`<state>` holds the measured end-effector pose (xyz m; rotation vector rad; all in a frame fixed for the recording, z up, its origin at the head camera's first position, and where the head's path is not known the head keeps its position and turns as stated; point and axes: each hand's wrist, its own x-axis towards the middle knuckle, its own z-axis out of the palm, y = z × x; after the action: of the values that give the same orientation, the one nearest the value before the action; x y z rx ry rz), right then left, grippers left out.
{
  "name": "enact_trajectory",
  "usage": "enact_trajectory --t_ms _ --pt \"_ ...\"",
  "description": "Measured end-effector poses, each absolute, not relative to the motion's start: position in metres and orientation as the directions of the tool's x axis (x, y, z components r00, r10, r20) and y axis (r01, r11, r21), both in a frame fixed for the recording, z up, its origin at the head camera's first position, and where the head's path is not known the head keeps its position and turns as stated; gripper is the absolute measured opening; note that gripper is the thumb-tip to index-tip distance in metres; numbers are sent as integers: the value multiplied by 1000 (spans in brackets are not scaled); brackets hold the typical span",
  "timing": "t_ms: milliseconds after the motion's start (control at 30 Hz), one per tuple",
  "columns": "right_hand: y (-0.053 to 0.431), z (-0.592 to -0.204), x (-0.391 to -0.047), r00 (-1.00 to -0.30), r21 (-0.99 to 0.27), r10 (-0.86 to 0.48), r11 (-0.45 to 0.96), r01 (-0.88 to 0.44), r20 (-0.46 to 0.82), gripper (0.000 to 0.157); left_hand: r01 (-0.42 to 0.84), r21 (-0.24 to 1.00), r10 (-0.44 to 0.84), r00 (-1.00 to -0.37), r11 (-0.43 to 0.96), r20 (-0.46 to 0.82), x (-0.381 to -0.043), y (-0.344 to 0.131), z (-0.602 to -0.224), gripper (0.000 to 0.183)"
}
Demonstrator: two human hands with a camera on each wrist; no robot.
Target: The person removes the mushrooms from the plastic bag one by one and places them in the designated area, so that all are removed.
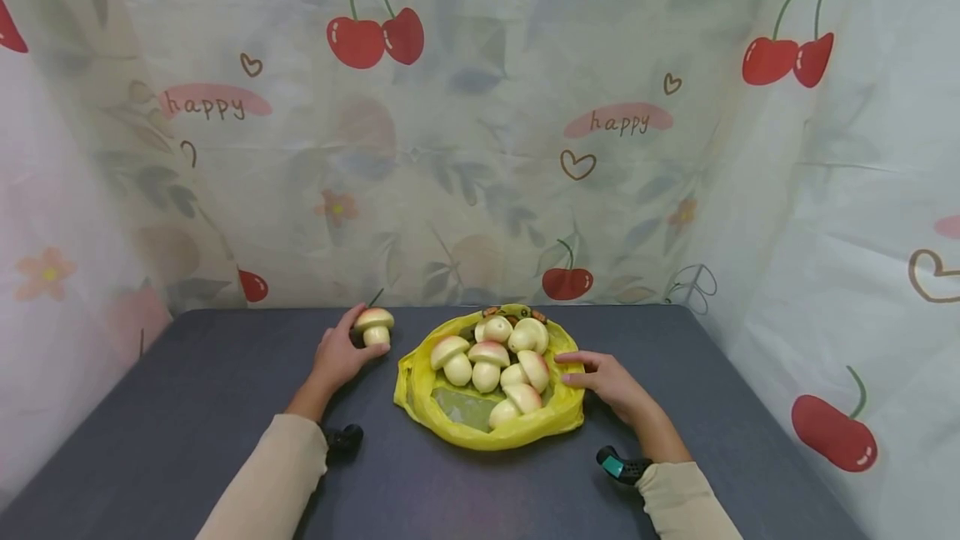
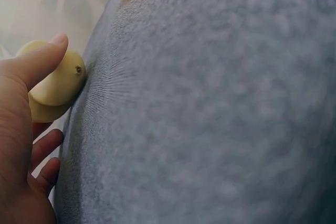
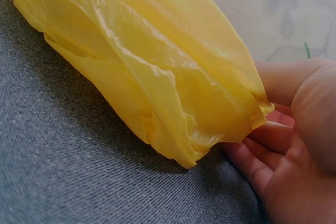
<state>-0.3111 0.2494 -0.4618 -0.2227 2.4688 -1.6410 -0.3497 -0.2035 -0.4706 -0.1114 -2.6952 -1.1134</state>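
Note:
In the head view my left hand point(image 1: 339, 359) holds a cream toy mushroom point(image 1: 374, 321) with a pink-tinged cap, left of a yellow plastic bag point(image 1: 480, 438). The left wrist view shows the thumb across the mushroom point(image 2: 63, 80), close over the table surface; its other fingers are partly hidden behind it. My right hand point(image 1: 617, 386) is at the bag's right rim, fingertips over the edge. In the right wrist view the yellow film point(image 3: 210, 93) runs between thumb and fingers. Several similar mushrooms point(image 1: 486, 375) lie inside the bag, mostly toward its back and right.
The bag rests open on a dark grey table point(image 1: 465, 498), its front inside bottom showing. A printed curtain point(image 1: 480, 148) with cherries and hearts hangs right behind the table and along both sides. Black wrist devices point(image 1: 622, 467) sit on both wrists. A thin wire point(image 1: 693, 286) shows at the back right corner.

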Motion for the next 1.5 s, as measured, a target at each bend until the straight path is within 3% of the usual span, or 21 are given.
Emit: enact_trajectory --t_ms 567,1000,1500 --pt "248 -456 -312 -973 -922 -220 387 -24 -67 37 341 672 42 -907 657 420 -340 -209 -468 92" --pt "249 -459 -308 -973 -924 -225 382 -31 -60 39 334 669 26 -904 663 426 -324 -197 -457 86" --pt "249 -458 -308 -971 -923 -232 383 -40 -55 40 457 781 121 -884 427 451 -298 -149 -432 82"
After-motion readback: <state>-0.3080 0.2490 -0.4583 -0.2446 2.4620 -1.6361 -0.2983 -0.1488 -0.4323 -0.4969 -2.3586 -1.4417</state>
